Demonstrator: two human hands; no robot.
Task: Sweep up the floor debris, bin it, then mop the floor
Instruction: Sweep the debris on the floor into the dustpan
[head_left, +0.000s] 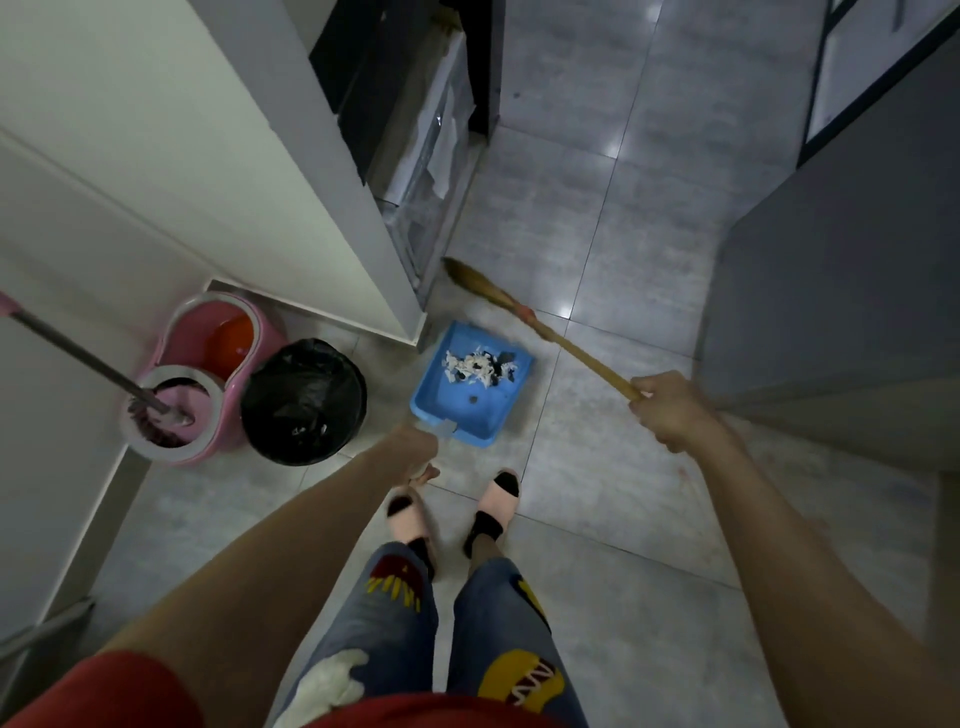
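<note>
The left hand (415, 449) grips the grey handle of the blue dustpan (470, 387), which is at 12 o'clock from the feet, low over the grey tiled floor (597, 519). The debris (480, 366), white and dark scraps, lies in the dustpan near its far edge. The right hand (670, 410) is closed around the wooden handle of the broom (524, 314); the bristles point toward 11 o'clock, beyond the dustpan. At 9 o'clock from the dustpan stands the bin (304, 400) with a black liner, and just beside it the pink mop bucket (208, 374) with the mop (104, 371) inside.
</note>
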